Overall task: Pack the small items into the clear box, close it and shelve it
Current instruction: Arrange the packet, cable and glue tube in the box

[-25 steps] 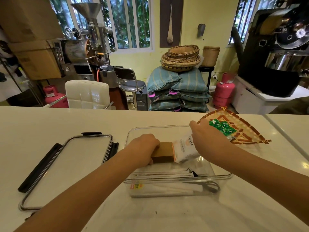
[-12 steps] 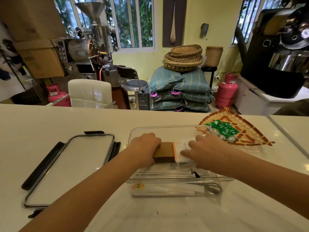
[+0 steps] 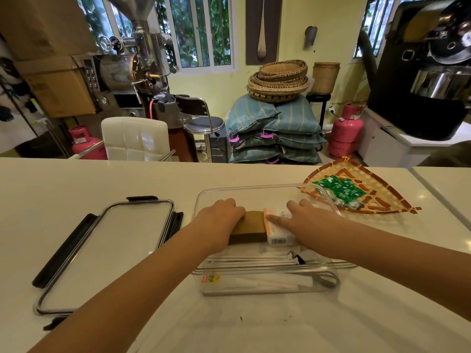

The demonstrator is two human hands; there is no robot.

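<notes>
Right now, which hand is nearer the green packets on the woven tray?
Right. The right hand lies in the clear box just beside the green packets; the left hand is at the box's far side.

Light: soft daylight from the windows (image 3: 201, 31) ahead of me.
Glare: pale sheen on my white counter (image 3: 76, 184).
Blur: my right hand (image 3: 303, 220) smears slightly.
Edges: wide-angle bending, corners dimmer.
</notes>
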